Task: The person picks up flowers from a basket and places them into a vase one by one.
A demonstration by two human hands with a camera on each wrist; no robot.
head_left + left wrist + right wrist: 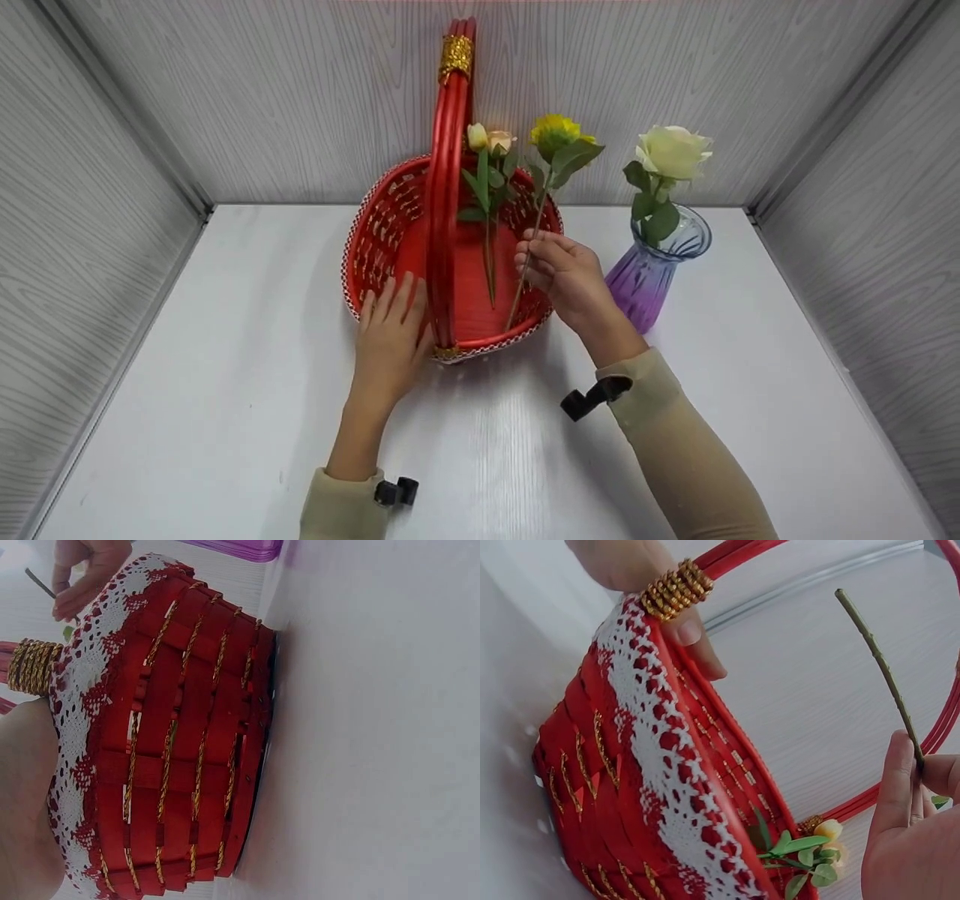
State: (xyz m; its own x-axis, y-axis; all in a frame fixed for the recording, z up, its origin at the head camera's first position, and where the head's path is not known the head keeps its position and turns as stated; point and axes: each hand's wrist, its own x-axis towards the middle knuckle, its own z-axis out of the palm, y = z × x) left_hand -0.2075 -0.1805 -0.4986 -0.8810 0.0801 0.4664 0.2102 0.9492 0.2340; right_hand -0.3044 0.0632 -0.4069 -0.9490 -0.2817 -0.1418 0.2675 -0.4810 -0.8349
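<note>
My right hand (571, 281) pinches the stem of a yellow flower (555, 136) between thumb and fingers, over the right side of a red woven basket (409, 244). The flower's head points away from me; the right wrist view shows the bare stem end (874, 641) sticking out past the fingers. My left hand (390, 341) rests over the basket's near rim, left of the handle, its fingers reaching inside. A pale yellow tulip (477, 137) and a peach rose (499, 142) lean inside the basket against its far side, their stems on the red floor.
A blue-to-purple glass vase (645, 281) stands right of the basket, holding a cream rose (673, 152). The tall red handle (442, 187) arches up between my hands. A white table (247, 337) lies below, with grey wood-grain panels (300, 97) behind and at both sides.
</note>
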